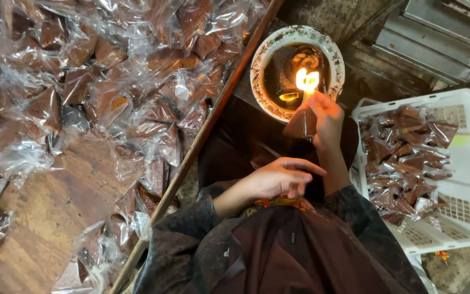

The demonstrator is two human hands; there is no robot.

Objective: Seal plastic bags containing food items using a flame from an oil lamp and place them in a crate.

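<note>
My right hand (326, 117) holds a small clear plastic packet of brown filling (302, 122) with its top edge at a flame (307, 80). The flame burns in a white patterned bowl of dark oil (262, 57). My left hand (278, 177) rests over my lap with fingers loosely curled and nothing visible in it. A heap of the same triangular brown packets (99, 71) lies on a wooden tray to the left.
The wooden tray's rim (213, 117) runs diagonally beside my left arm. A white plastic basket (466, 163) at the right holds several sealed packets (406, 158). Grey metal steps or panels (436, 38) are at the top right. Bare concrete floor lies around.
</note>
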